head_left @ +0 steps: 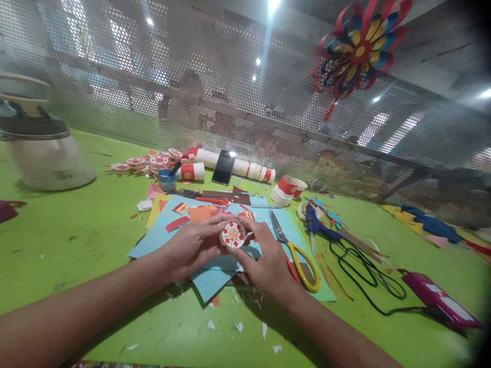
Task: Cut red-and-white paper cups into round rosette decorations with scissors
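The bright green table (76,230) carries all the items, backed by a perforated grey metal screen (230,76) along its far edge. A red, blue and yellow paper pinwheel flower (358,48) hangs on that screen at upper right. At far left stands a translucent plastic container with a dark lid (42,153). Sheets of light blue card (169,227) lie spread at the table centre, under both hands, with orange and yellow sheets tucked among them.

Behind the sheets, a row of white paper cups with red bands (238,167) lies on its side, and a black phone (223,167) leans against it. A purple device (437,296) rests at right, a black cord (368,271) running from it to a blue glue gun (316,225). Yellow-handled scissors (295,253) lie just beside the right hand.

The left hand (192,248) and right hand (264,263) meet above the blue card. Between them is a small round white paper disc with a red and yellow pattern (232,234), face up. Grip, left: fingers closed on the disc's left edge. Grip, right: thumb and fingers closed on its right edge. Small white paper offcuts (238,327) are scattered on the table near the forearms.
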### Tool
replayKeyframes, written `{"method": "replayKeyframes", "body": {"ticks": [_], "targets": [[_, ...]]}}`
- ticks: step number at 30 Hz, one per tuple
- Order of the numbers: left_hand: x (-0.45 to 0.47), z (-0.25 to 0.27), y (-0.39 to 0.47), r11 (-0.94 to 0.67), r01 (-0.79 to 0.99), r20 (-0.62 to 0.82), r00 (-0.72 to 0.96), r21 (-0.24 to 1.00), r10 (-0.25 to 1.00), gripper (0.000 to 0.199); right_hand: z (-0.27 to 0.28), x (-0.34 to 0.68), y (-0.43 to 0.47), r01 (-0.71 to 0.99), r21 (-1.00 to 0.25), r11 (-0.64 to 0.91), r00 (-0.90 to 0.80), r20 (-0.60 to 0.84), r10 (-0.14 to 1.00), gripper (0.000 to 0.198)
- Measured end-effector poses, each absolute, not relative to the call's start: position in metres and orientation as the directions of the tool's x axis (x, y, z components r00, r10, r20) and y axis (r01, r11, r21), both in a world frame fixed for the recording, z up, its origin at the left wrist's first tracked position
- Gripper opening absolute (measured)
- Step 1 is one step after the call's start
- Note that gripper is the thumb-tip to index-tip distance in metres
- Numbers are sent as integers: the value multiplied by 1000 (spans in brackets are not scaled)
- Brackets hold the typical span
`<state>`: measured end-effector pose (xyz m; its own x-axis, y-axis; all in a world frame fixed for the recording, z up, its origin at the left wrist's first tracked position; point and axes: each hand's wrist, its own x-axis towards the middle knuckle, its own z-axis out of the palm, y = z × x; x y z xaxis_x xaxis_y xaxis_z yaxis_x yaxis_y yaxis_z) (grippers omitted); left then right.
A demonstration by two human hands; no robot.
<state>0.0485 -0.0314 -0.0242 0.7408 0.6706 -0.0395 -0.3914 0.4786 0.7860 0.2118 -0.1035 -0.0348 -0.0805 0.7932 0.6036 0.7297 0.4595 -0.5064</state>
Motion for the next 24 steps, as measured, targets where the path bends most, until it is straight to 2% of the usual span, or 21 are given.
{"method": "replayKeyframes", "body": {"ticks": [9,24], "targets": [[49,-21,-33,510,-380,-105,716,772,691,27,-39,213,-102,726,-507,465,-81,609,789,55],[51,-28,-32,536,-391,-101,732,748,674,23,-41,212,-102,739,-499,452,-85,597,798,58]]}}
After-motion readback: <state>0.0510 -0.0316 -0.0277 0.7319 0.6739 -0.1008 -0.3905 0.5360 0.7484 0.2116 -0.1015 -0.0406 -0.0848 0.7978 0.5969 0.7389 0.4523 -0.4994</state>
